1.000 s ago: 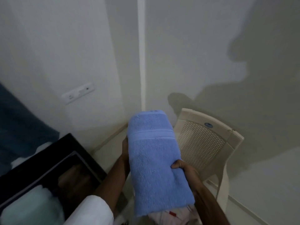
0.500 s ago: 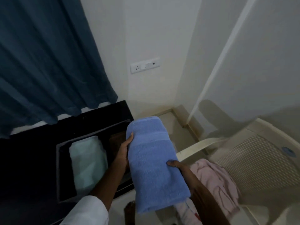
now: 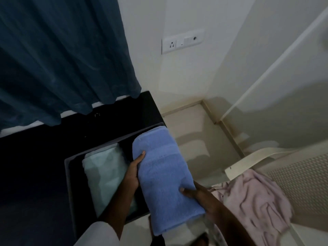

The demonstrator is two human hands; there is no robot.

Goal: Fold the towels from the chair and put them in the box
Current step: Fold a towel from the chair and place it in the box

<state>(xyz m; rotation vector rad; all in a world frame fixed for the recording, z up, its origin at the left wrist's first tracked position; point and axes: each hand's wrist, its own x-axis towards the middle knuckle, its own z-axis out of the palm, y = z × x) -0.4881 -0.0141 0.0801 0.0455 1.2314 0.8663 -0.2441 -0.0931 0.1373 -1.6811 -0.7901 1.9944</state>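
blue towel [image 3: 165, 174] above box [image 3: 113, 141], overhanging right rim

Corner of a domestic room. Indicators: dark blue pleated fabric curtain [image 3: 62, 59] at left; white plastic wall plate [image 3: 182, 42] with socket and switches on an off-white painted wall [image 3: 221, 73]; beige tiled floor [image 3: 191, 125]; cream moulded plastic chair [image 3: 305, 178] with perforated back.

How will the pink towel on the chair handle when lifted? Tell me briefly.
The pink towel lies crumpled in loose folds on the chair, so it will likely hang limp and need spreading out. It looks thin, so it is probably light. Soft cloth is unlikely to slip or roll.
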